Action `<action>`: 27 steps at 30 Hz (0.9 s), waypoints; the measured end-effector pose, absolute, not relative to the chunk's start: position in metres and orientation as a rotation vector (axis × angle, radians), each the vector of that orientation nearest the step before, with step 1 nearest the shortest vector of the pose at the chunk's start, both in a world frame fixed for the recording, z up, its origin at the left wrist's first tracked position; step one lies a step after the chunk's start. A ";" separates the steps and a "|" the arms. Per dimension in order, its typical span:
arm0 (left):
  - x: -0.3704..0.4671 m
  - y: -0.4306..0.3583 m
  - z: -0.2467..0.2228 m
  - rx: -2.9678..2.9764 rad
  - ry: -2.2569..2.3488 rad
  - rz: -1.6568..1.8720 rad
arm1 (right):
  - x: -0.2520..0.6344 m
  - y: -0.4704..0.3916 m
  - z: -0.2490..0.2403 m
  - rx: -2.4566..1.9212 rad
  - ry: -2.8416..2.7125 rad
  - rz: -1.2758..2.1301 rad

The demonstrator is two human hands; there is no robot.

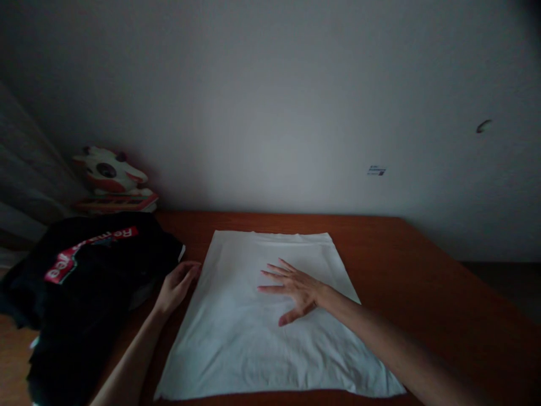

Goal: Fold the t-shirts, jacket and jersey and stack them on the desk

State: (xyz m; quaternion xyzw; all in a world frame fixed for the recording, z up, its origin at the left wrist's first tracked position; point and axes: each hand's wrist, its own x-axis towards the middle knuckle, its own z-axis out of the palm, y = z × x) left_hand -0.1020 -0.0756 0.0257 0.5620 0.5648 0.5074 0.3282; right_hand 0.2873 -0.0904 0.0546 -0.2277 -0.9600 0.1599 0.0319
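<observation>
A white cloth [253, 349] lies spread out on the brown table [380, 259], with small wrinkles toward its near edge. Over its middle is my right hand [296, 290], palm down with the fingers spread, holding nothing. My left hand [178, 283] rests beside the cloth's left edge, its fingers loosely curled; whether anything is under them is hidden. Just left of that hand lies a heap of black fabric [97, 265] with red and white lettering.
At the back left, a cow-shaped toy [110, 172] with a keyboard base stands against the wall. A curtain [29, 152] hangs at the far left. The wall behind the table carries a small label [376, 170] and a hook [483, 126].
</observation>
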 end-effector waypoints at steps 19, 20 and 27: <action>-0.109 -0.064 0.035 0.517 1.232 1.783 | 0.271 -0.086 0.037 -0.949 -2.872 0.611; -0.109 -0.064 0.035 0.538 1.237 1.782 | 0.273 -0.086 0.037 -0.987 -2.861 0.597; -0.102 -0.072 0.022 0.998 1.513 1.693 | 0.305 -0.085 0.036 -1.384 -2.701 0.464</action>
